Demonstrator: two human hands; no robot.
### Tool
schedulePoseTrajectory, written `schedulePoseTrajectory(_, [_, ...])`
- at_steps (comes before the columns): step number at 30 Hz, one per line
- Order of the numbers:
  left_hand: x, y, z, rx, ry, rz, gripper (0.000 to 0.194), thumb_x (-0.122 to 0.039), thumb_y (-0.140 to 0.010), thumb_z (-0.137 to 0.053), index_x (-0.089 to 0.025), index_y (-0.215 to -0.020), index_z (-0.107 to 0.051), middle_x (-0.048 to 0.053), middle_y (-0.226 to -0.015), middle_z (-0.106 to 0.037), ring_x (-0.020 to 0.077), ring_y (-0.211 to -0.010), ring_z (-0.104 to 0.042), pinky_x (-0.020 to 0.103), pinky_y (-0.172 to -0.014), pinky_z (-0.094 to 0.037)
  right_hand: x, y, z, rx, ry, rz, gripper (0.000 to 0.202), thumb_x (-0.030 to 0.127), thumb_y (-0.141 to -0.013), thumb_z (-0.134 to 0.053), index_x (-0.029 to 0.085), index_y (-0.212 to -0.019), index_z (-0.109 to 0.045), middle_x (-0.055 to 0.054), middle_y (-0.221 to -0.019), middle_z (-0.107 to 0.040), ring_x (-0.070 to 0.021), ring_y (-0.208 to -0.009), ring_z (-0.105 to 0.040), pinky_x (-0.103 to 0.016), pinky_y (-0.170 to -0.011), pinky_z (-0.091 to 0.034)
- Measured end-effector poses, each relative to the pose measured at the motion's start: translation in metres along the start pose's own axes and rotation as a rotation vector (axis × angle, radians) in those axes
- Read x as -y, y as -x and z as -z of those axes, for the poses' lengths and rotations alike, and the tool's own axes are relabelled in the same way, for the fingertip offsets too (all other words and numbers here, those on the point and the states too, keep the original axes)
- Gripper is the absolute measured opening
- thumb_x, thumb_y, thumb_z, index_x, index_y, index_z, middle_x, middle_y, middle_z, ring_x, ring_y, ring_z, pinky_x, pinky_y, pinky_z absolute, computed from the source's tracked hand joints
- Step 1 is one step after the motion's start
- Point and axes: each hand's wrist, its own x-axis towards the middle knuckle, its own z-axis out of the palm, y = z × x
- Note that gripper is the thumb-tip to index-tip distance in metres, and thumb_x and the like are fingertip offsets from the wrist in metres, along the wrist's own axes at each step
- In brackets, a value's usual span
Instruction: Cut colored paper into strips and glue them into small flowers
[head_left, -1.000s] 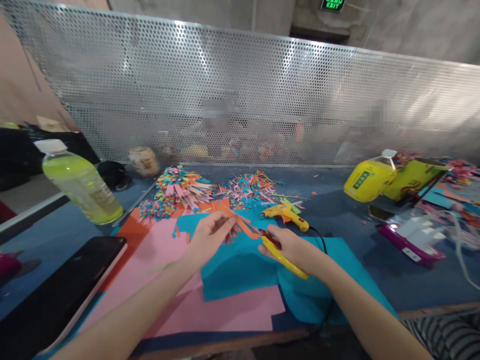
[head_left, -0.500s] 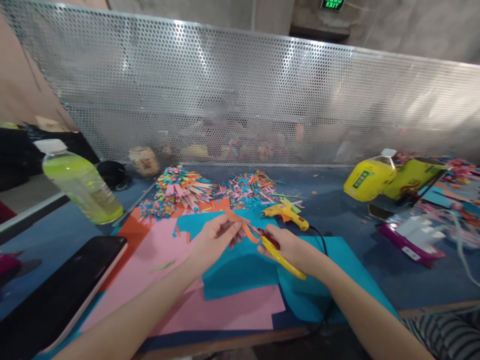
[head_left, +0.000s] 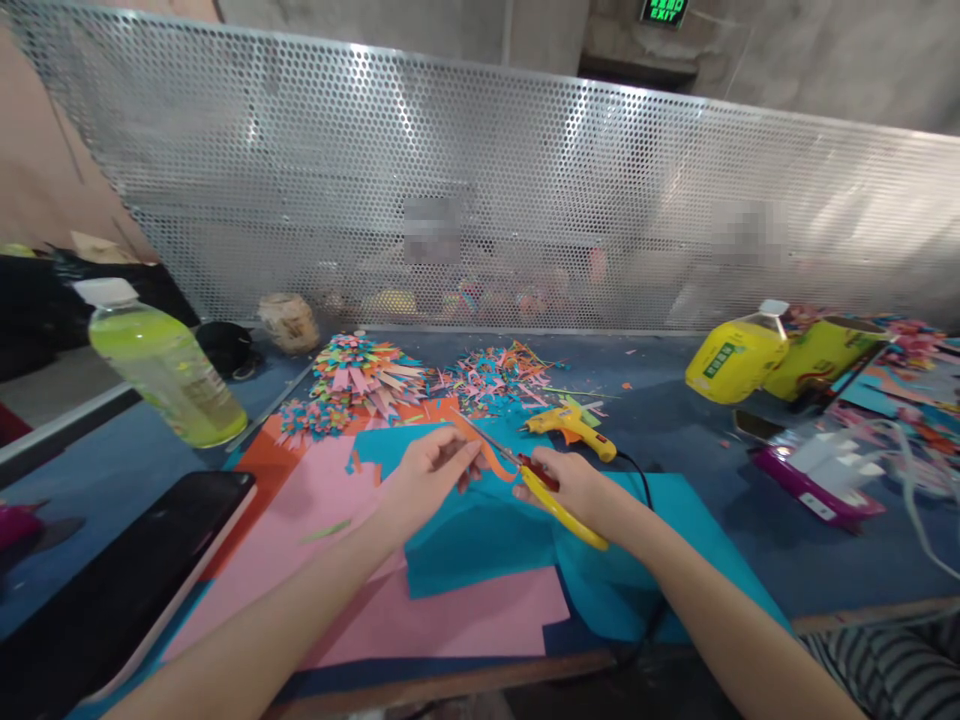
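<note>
My left hand [head_left: 439,465] pinches a narrow orange paper strip [head_left: 498,466], whose curled end hangs to the right of my fingertips. My right hand [head_left: 574,490] is closed round the yellow handles of a pair of scissors [head_left: 559,512]. The scissor blades point to the upper left, beside the strip; whether they touch it I cannot make out. Beneath both hands lie blue paper sheets [head_left: 480,560] over a pink sheet [head_left: 315,570]. Just beyond my right hand a yellow glue gun [head_left: 574,427] rests on its side, its black cord running toward me.
A many-coloured paper-strip cone [head_left: 364,375] and a heap of paper scraps [head_left: 499,375] lie at the back. On the left are a drink bottle [head_left: 161,365] and a large black phone [head_left: 127,580]. Rightward sit a yellow bottle [head_left: 739,355] and a purple tissue pack [head_left: 814,490]. A perforated metal screen [head_left: 495,180] borders the table.
The scissor blades now show more plainly, reaching further up and left past the strip. The strip's end has shifted slightly left and curls more. Both hands have barely moved.
</note>
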Motion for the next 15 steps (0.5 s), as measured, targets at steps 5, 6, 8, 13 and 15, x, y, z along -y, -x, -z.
schedulePoseTrajectory(5, [0.0025, 0.0005, -0.0013, 0.026, -0.028, 0.014, 0.022, -0.037, -0.077, -0.053, -0.016, -0.069, -0.058, 0.000, -0.057, -0.059, 0.0093, -0.047, -0.052, 0.020, -0.045, -0.041, -0.0011, 0.0017, -0.0027, 0.014, -0.025, 0.023, 0.030, 0.045, -0.073, -0.051, 0.019, -0.067, -0.037, 0.004, -0.055, -0.043, -0.0080, -0.047, -0.037, -0.021, -0.044, -0.027])
schedulePoseTrajectory(6, [0.0032, 0.0008, -0.0019, 0.033, -0.030, 0.012, 0.023, -0.037, -0.077, -0.053, -0.016, -0.070, -0.057, 0.000, -0.058, -0.059, 0.0095, -0.047, -0.052, 0.021, -0.045, -0.042, -0.0011, 0.0019, -0.0029, 0.013, -0.034, 0.028, 0.031, 0.046, -0.073, -0.051, 0.019, -0.067, -0.037, 0.004, -0.056, -0.043, -0.0080, -0.047, -0.037, -0.021, -0.044, -0.027])
schedulePoseTrajectory(8, [0.0045, 0.0015, -0.0029, 0.043, -0.032, 0.009, 0.023, -0.038, -0.077, -0.052, -0.016, -0.070, -0.057, 0.000, -0.058, -0.059, 0.0099, -0.048, -0.053, 0.021, -0.045, -0.042, -0.0010, 0.0016, -0.0031, 0.016, -0.038, 0.030, 0.031, 0.046, -0.073, -0.051, 0.019, -0.067, -0.037, 0.004, -0.056, -0.042, -0.0080, -0.047, -0.037, -0.021, -0.043, -0.026])
schedulePoseTrajectory(13, [0.0052, 0.0015, -0.0023, 0.027, -0.012, 0.014, 0.023, -0.037, -0.076, -0.054, -0.016, -0.068, -0.057, 0.001, -0.058, -0.060, 0.0099, -0.048, -0.053, 0.021, -0.046, -0.042, -0.0025, -0.0029, -0.0040, -0.005, -0.002, -0.001, 0.031, 0.044, -0.072, -0.051, 0.019, -0.064, -0.035, 0.006, -0.052, -0.037, -0.0075, -0.046, -0.032, -0.021, -0.043, -0.024])
schedulePoseTrajectory(15, [0.0046, -0.0003, -0.0004, -0.013, 0.035, 0.027, 0.022, -0.037, -0.075, -0.056, -0.015, -0.072, -0.058, 0.002, -0.062, -0.062, 0.0111, -0.052, -0.056, 0.021, -0.047, -0.043, -0.0028, -0.0046, -0.0036, -0.026, -0.039, -0.019, 0.029, 0.043, -0.072, -0.051, 0.019, -0.065, -0.035, 0.006, -0.053, -0.037, -0.0073, -0.046, -0.032, -0.021, -0.043, -0.024])
